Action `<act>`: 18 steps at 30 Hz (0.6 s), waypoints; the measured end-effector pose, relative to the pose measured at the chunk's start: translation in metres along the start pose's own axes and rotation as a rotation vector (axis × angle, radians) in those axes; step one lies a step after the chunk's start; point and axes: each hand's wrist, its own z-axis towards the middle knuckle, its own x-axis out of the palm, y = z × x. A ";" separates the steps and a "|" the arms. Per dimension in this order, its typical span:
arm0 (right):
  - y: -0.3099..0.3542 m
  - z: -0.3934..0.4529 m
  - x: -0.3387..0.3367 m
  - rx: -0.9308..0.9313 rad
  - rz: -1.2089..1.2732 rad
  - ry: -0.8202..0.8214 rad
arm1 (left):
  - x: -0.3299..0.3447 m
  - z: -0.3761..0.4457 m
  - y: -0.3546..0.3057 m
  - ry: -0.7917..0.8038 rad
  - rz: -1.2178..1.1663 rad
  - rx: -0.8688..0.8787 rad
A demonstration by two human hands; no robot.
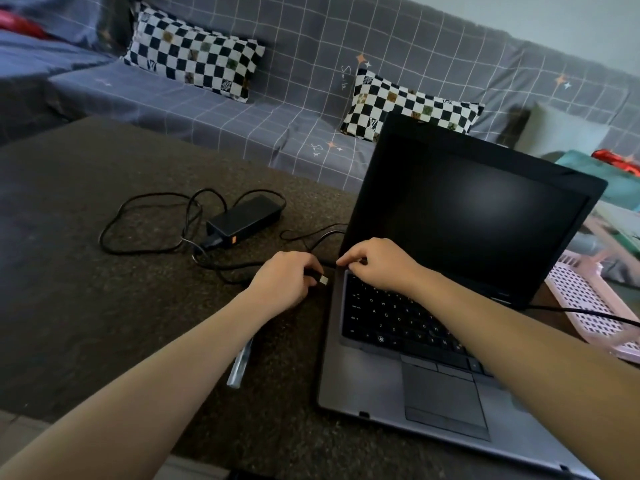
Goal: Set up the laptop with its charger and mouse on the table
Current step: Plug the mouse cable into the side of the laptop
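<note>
An open laptop [450, 289] sits on the right side of the dark speckled table [86, 271], its screen black and its grey base running toward the near edge. The person's left hand [287, 282] hovers just beside the laptop's left edge, fingers curled round a USB plug [323, 280] whose metal tip points toward the machine's side; the tip is close to the edge, but I can't tell whether it touches. The right hand [375, 263] rests on the far left corner of the keyboard, near the hinge, its fingers bent and pinching a thin black cable [327, 263] that runs between the two hands. Farther left on the table lies the black charger brick [246, 218], with its cord [145, 220] looping loosely around and beside it. A silvery pen-like object [240, 365] lies on the table, partly hidden under the left forearm. Another black cable [588, 311] trails off to the right from behind the laptop, across a pink perforated basket [585, 306]. Beyond the table stands a sofa [294, 98] under a grey grid-patterned cover, with two black-and-white checkered cushions, one at the far left [194, 57] and one behind the screen [398, 105].
</note>
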 end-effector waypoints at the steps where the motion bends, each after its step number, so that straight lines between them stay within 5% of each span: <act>1: 0.000 0.001 0.001 0.003 -0.011 -0.004 | 0.000 0.003 -0.003 0.025 0.005 -0.038; 8: 0.009 0.004 -0.001 -0.019 -0.141 -0.025 | 0.001 0.018 -0.011 0.159 -0.043 -0.170; 18: 0.021 0.009 -0.003 0.014 -0.231 -0.035 | 0.013 0.013 0.002 -0.019 -0.132 -0.119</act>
